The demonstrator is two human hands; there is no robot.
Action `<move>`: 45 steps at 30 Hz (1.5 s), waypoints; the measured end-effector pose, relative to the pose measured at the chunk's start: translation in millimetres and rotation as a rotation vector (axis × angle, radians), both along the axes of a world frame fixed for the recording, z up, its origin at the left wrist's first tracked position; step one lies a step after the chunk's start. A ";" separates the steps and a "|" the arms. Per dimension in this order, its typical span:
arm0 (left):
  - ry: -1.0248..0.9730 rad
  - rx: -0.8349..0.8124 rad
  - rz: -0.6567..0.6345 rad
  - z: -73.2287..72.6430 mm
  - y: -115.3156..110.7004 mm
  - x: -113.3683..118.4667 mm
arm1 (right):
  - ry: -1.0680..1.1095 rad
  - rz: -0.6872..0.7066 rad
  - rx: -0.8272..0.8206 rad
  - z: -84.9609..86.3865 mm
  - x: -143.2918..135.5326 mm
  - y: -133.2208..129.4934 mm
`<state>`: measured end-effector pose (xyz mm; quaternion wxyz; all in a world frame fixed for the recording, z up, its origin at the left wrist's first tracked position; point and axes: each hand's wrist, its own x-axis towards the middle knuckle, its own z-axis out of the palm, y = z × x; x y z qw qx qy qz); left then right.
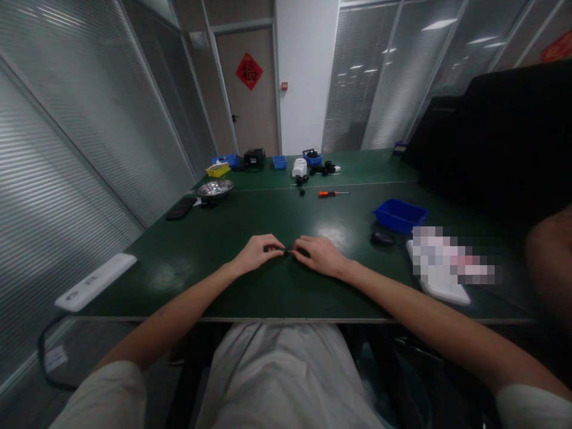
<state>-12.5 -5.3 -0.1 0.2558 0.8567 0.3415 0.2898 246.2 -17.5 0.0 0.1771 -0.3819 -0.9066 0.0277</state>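
Observation:
My left hand (255,252) is closed in a pinch around a small black part (285,252), just above or on the green table. Facing it from the right, my right hand (319,255) has its fingers pressed together at the part's other end. Something thin and light shows between the two sets of fingertips, too small to name. Fingers cover most of the part. Beyond the hands, an orange-and-black screwdriver (328,193) lies on the table beside a small black piece (302,192).
On the green table (250,298) are a blue tray (400,215), black mouse (382,239), white tablet-like object (440,286), metal bowl (215,189), black phone-like slab (181,208) and white power strip (96,282). Several bins and black parts stand far back. Another person's arm (552,262) is at right.

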 end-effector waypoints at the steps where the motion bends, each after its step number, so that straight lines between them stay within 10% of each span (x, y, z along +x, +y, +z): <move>1: -0.006 -0.001 0.001 0.0 0.0 0.1 | 0.004 0.004 0.001 -0.4 -0.2 0.0; 45: -0.146 -0.137 0.112 -10.6 9.8 2.6 | -0.054 0.016 -0.007 2.9 -5.9 -4.7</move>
